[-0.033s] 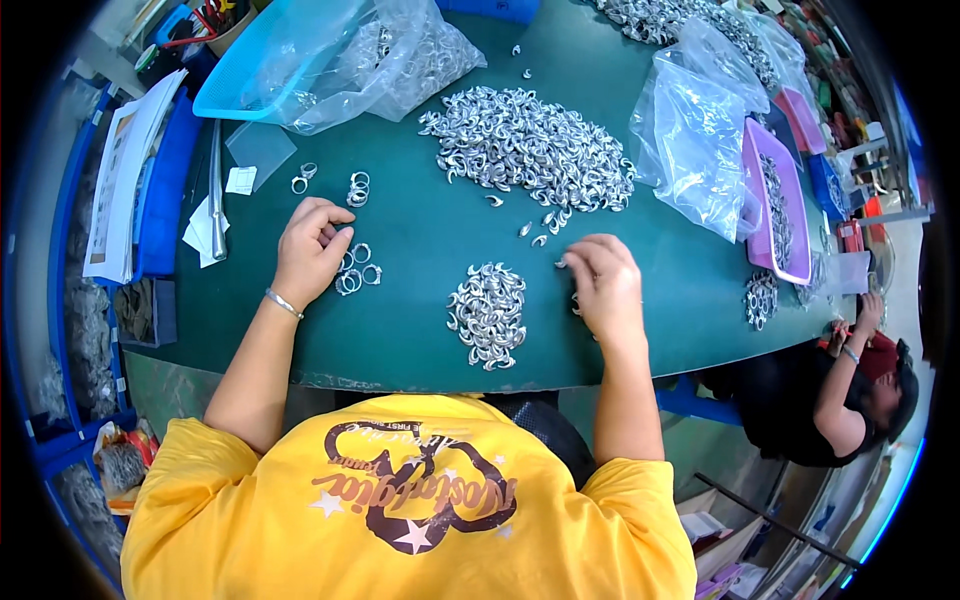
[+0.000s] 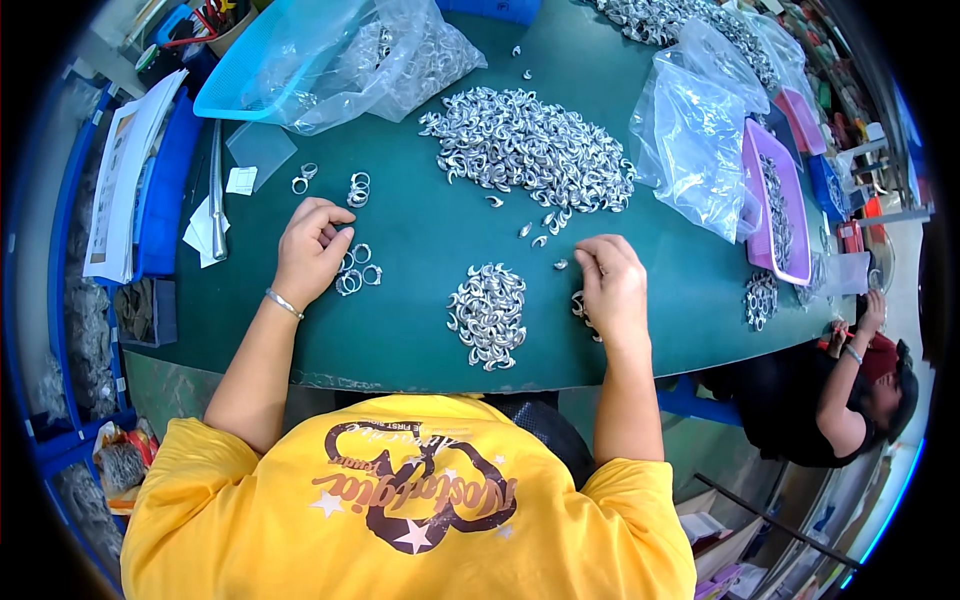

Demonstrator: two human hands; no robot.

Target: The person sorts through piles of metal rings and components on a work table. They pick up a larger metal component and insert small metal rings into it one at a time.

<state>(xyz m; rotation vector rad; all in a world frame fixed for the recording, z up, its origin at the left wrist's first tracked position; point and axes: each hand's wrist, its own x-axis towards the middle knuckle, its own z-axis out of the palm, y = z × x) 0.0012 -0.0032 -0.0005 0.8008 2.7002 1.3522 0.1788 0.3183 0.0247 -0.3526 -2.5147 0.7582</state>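
Observation:
My left hand [image 2: 312, 250] rests on the green table with its fingers loosely bent and a gap between thumb and forefinger. Several silver rings [image 2: 352, 272] lie beside its thumb, and more rings [image 2: 358, 190] sit just beyond the fingertips. To the right, my right hand [image 2: 612, 288] has its fingers curled down and close together; their undersides are hidden. A small curved silver piece [image 2: 560, 265] lies left of its fingertips, apart from them. Some silver pieces [image 2: 580, 306] show partly under its palm. Between my hands is a small heap of curved silver pieces [image 2: 487, 316].
A larger heap of silver pieces [image 2: 530, 150] spreads beyond my hands. A blue basket [image 2: 235, 85] with a clear bag [image 2: 420, 60] stands far left. Another plastic bag [image 2: 690, 140] and a purple tray [image 2: 755, 235] are at right. A co-worker [image 2: 830, 400] sits at far right.
My right hand has shifted slightly right, away from the small silver piece that was at its fingertips. More of the pieces by its palm show. My left hand has not moved.

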